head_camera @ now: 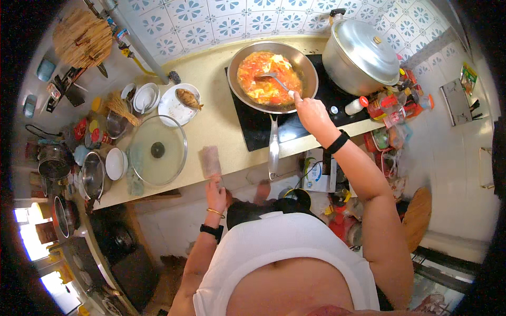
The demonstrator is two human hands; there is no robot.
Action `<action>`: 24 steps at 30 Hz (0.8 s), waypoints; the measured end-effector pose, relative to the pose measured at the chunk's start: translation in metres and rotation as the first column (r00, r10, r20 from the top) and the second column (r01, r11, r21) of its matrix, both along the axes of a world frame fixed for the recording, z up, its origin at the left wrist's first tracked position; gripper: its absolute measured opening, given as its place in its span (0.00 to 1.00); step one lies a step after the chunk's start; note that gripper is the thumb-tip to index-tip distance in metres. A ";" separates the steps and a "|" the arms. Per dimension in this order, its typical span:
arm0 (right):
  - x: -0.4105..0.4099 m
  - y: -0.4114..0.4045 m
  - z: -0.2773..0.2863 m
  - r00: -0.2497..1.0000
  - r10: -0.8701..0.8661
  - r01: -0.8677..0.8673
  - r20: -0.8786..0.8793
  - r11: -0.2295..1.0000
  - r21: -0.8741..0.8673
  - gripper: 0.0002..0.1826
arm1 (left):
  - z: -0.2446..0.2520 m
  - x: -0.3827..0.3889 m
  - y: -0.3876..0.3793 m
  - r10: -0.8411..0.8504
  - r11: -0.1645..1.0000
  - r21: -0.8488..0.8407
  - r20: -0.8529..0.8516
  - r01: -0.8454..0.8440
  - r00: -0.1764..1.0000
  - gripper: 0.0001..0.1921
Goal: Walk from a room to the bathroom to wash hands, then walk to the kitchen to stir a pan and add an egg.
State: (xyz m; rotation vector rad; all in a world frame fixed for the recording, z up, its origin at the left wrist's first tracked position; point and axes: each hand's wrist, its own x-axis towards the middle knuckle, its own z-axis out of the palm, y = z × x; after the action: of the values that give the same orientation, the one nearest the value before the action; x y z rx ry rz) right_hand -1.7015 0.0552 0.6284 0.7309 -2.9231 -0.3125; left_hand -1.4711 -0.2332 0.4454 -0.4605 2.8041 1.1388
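Note:
My right hand [315,118] grips the white handle of a metal spatula [280,82], whose blade lies in a red and yellow mix of what looks like tomato and egg [261,85]. That food fills much of a steel frying pan [312,71] on the black cooktop [253,136]. The pan's metal handle [273,150] points towards me. At the counter's front edge, my left hand [216,197] touches the near end of a pinkish cloth [211,160]; whether the fingers close on it is unclear. A round glass lid [174,152] lies left of the cloth.
A large lidded aluminium pot [348,59] stands right of the pan, beside a white, red-capped jar [355,106] and several bottles [389,103]. To the left, a plate [170,106] holds a cooked fish [188,98], near bowls [116,164]. A grey pipe [138,43] rises behind.

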 end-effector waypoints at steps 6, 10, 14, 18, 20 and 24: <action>0.024 0.023 0.015 0.998 -0.022 0.023 0.061 1.000 -0.018 0.16 | -0.012 0.004 -0.002 0.040 0.991 0.129 -0.082 -0.029 0.996 0.17; 0.036 0.043 0.021 0.995 -0.076 0.073 0.061 0.996 0.054 0.13 | -0.013 0.008 -0.004 0.084 0.975 0.210 -0.069 -0.068 0.994 0.17; 0.045 0.057 0.029 0.987 -0.118 0.108 0.108 0.989 0.097 0.15 | -0.005 0.006 -0.001 0.072 0.983 0.168 -0.021 -0.067 0.997 0.17; 0.043 0.070 0.041 0.976 -0.169 0.179 0.140 0.982 -0.061 0.15 | 0.001 -0.002 0.003 0.033 0.995 0.097 -0.109 -0.022 0.993 0.17; 0.048 0.070 0.046 0.982 -0.183 0.186 0.049 0.979 -0.086 0.17 | -0.004 -0.003 0.001 0.009 1.000 0.023 -0.103 -0.006 0.995 0.17; 0.044 0.086 0.038 0.965 -0.256 0.248 -0.053 0.961 -0.126 0.19 | 0.006 -0.005 0.004 -0.017 0.993 0.113 -0.196 0.039 0.980 0.17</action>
State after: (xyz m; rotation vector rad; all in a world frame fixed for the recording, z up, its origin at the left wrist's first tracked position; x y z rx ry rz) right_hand -1.6570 0.1411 0.6668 0.3239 -2.9381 -0.1790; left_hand -1.4761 -0.2290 0.4513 -0.3141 2.8731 1.4038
